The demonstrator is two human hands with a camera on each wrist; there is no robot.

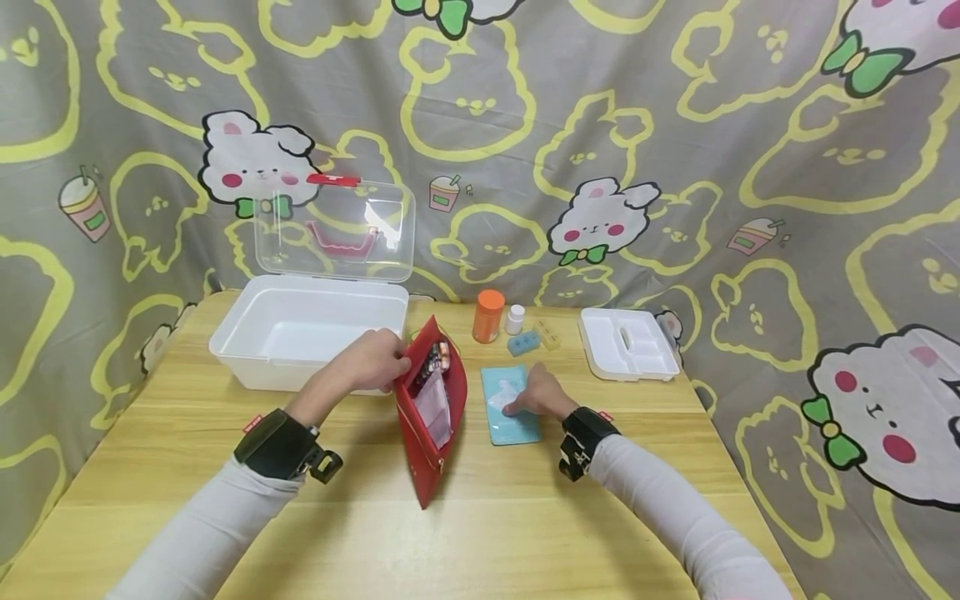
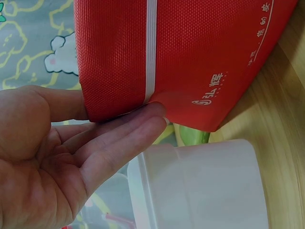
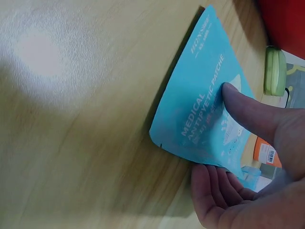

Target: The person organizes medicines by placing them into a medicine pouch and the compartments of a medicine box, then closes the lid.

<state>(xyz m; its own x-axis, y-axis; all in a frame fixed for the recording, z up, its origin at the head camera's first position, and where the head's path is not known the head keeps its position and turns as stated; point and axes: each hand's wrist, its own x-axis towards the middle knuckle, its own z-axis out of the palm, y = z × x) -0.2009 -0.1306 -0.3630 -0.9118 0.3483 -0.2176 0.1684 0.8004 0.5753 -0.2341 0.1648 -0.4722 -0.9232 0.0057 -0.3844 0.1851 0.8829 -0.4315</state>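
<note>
Head view, item list. Red zip pouch: stood on edge on the wooden table, mouth open upward, small packets visible inside; held open at its upper rim by the left hand. Left wrist view: the pouch is pinched between thumb and straightened fingers, the fabric edge caught along the white stripe. Blue patch sachet: laid flat on the table just right of the pouch, apart from it. Right hand: laid on the sachet. Right wrist view: the thumb is pressed on the printed face of the sachet while the fingers are curled under its near edge, so a pinch is judged to be forming; one corner is already raised off the wood.

Handling note: the sachet is thin and slippery, so a firm pinch at the edge is advised before lifting, with the flat face kept parallel to the pouch opening. The pouch mouth is best kept spread wide and steady by the left hand, as the pouch is balanced on its narrow edge and could be tipped by a sideways push.

Also recorded: white storage box with clear lid raised, behind the left hand; orange bottle, small white bottle, pill cases, white divided tray.
</note>
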